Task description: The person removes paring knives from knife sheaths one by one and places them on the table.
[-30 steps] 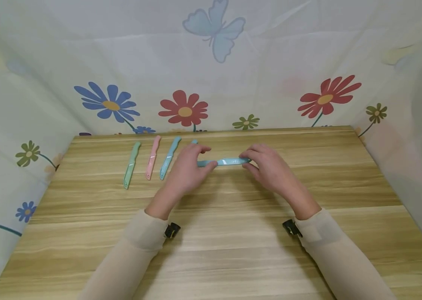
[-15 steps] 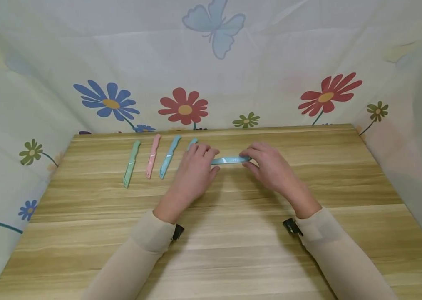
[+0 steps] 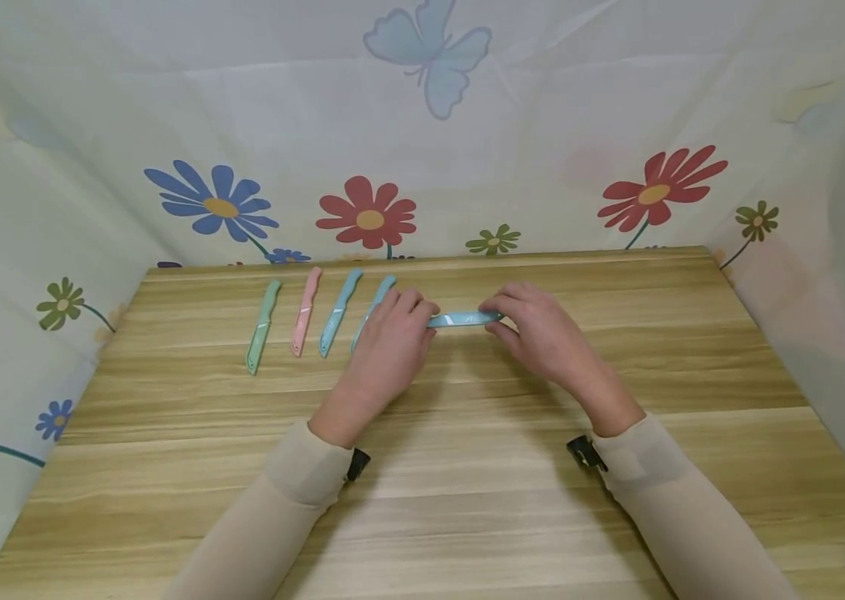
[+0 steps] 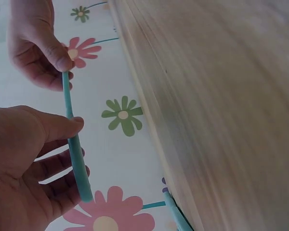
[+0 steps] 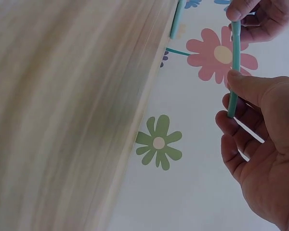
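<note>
Between my two hands a blue knife (image 3: pixel 463 319) in a blue sheath is held level above the table, its length running left to right. My left hand (image 3: pixel 391 342) grips the handle end, thumb on one side and fingers on the other; in the left wrist view the handle (image 4: pixel 78 166) shows beneath the thumb. My right hand (image 3: pixel 538 333) pinches the sheath's tip end between thumb and fingers, as the right wrist view shows with the sheath (image 5: pixel 236 53). Another blue knife (image 3: pixel 383 292) lies on the table, partly hidden by my left hand.
To the left on the wooden table (image 3: pixel 467 500) lie a green knife (image 3: pixel 263 327), a pink knife (image 3: pixel 306 312) and a blue knife (image 3: pixel 340 312), side by side and slightly slanted. Flower-patterned cloth (image 3: pixel 542 150) rises behind the table and at both sides.
My left hand has turned and moved slightly right along the held knife, its fingers now covering the handle. My right hand has stayed in place at the tip end.
</note>
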`<action>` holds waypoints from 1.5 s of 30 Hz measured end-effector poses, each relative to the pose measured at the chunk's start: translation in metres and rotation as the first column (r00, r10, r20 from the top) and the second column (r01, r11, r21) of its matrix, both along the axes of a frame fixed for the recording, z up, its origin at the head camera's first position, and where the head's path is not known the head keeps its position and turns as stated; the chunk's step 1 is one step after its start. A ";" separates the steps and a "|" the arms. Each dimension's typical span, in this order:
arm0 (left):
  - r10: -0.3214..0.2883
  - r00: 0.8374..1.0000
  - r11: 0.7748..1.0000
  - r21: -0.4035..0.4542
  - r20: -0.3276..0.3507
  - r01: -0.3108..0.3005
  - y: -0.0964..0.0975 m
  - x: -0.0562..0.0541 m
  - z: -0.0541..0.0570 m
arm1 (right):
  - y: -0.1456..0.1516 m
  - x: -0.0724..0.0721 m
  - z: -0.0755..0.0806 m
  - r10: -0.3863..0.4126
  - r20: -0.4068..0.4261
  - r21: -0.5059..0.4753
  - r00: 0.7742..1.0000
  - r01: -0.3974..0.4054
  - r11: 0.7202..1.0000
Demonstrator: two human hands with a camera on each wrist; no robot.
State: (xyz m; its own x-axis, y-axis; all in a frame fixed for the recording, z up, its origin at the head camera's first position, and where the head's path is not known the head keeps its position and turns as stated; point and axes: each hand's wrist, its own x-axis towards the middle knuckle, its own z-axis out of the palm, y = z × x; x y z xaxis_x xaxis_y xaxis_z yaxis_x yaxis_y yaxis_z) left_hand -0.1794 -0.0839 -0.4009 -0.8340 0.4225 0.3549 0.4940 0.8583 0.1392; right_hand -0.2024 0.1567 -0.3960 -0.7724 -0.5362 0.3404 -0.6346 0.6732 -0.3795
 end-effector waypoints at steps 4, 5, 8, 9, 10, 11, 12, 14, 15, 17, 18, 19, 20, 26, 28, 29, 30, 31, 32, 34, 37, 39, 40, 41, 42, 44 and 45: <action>-0.003 1.000 1.000 -0.010 -0.004 0.003 0.000 0.000 0.000 | 0.000 0.000 -0.001 0.001 -0.003 0.006 1.000 -0.001 1.000; -0.003 1.000 1.000 -0.014 -0.004 0.003 0.001 0.000 0.000 | 0.000 0.000 -0.001 0.001 -0.006 0.008 1.000 -0.001 1.000; -0.001 1.000 1.000 -0.025 -0.005 0.001 0.001 0.000 0.001 | 0.000 -0.001 -0.002 0.000 -0.014 0.014 1.000 0.000 1.000; 0.000 1.000 1.000 -0.028 -0.007 0.000 0.001 0.000 0.001 | 0.000 -0.001 -0.002 -0.001 -0.017 0.016 1.000 0.001 1.000; 0.000 1.000 1.000 -0.031 -0.009 0.000 0.001 0.001 0.001 | 0.000 -0.001 -0.003 0.000 -0.018 0.018 1.000 0.001 1.000; -0.001 1.000 0.999 -0.033 -0.010 0.000 0.001 0.001 0.001 | 0.000 -0.001 -0.003 -0.001 -0.018 0.020 1.000 0.001 1.000; -0.001 1.000 0.999 -0.034 -0.012 0.001 0.001 0.001 0.001 | 0.000 -0.001 -0.003 -0.001 -0.018 0.022 1.000 0.002 1.000; -0.003 1.000 0.999 -0.037 -0.015 0.003 0.001 0.001 0.001 | 0.000 0.000 -0.003 -0.003 -0.015 0.027 1.000 0.003 1.000; -0.006 1.000 0.999 -0.039 -0.015 0.005 0.001 0.001 0.001 | 0.000 0.000 -0.003 -0.004 -0.011 0.030 1.000 0.004 1.000; -0.007 1.000 0.999 -0.040 -0.017 0.007 0.001 0.001 0.000 | 0.000 0.001 -0.002 -0.007 -0.003 0.038 1.000 0.008 0.999; -0.008 1.000 0.999 -0.042 -0.018 0.007 0.002 0.001 -0.001 | 0.000 0.001 -0.002 -0.010 0.001 0.044 1.000 0.010 0.999; -0.009 1.000 0.999 -0.043 -0.019 0.008 0.002 0.001 -0.001 | 0.000 0.002 -0.002 -0.012 0.005 0.048 1.000 0.012 0.999; -0.009 1.000 0.999 -0.045 -0.021 0.008 0.002 0.001 -0.001 | -0.001 0.002 -0.001 -0.013 0.005 0.052 1.000 0.012 0.999; -0.013 0.999 0.996 -0.088 -0.034 0.010 0.003 0.003 -0.002 | -0.005 0.005 0.000 0.002 -0.022 0.084 1.000 -0.001 0.997; -0.015 0.999 0.995 -0.098 -0.033 0.012 0.004 0.004 -0.002 | -0.007 0.007 0.000 0.015 -0.036 0.095 0.999 -0.012 0.995; -0.015 0.999 0.995 -0.101 -0.031 0.012 0.005 0.004 -0.001 | -0.008 0.007 -0.001 0.021 -0.043 0.103 0.999 -0.017 0.995; -0.017 0.999 0.995 -0.102 -0.030 0.013 0.005 0.005 -0.001 | -0.009 0.008 -0.001 0.028 -0.049 0.107 0.998 -0.023 0.994; -0.018 0.999 0.995 -0.099 -0.028 0.015 0.005 0.006 -0.001 | -0.010 0.009 -0.002 0.034 -0.056 0.112 0.998 -0.027 0.993; -0.020 0.999 0.995 -0.097 -0.026 0.017 0.006 0.006 -0.001 | -0.011 0.010 -0.002 0.039 -0.063 0.119 0.997 -0.032 0.992; -0.023 0.999 0.995 -0.097 -0.025 0.021 0.006 0.007 -0.001 | -0.013 0.011 -0.003 0.051 -0.081 0.130 0.995 -0.040 0.991; -0.029 0.999 0.994 -0.103 -0.026 0.026 0.007 0.009 -0.002 | -0.016 0.013 -0.005 0.075 -0.112 0.145 0.991 -0.058 0.988; -0.033 0.999 0.993 -0.116 -0.031 0.029 0.008 0.009 -0.003 | -0.018 0.014 -0.006 0.090 -0.130 0.155 0.987 -0.069 0.985; -0.034 0.999 0.992 -0.122 -0.033 0.029 0.008 0.010 -0.003 | -0.019 0.015 -0.006 0.096 -0.136 0.160 0.986 -0.073 0.984; -0.034 0.999 0.991 -0.127 -0.036 0.029 0.008 0.010 -0.003 | -0.020 0.016 -0.006 0.099 -0.139 0.163 0.985 -0.076 0.984; -0.034 0.999 0.991 -0.133 -0.037 0.029 0.009 0.010 -0.003 | -0.020 0.016 -0.007 0.101 -0.142 0.164 0.985 -0.077 0.984; -0.032 0.999 0.990 -0.142 -0.041 0.026 0.009 0.011 -0.004 | -0.022 0.017 -0.007 0.096 -0.140 0.161 0.985 -0.073 0.984; -0.031 0.999 0.989 -0.145 -0.041 0.025 0.009 0.011 -0.004 | -0.022 0.018 -0.007 0.093 -0.140 0.160 0.986 -0.070 0.985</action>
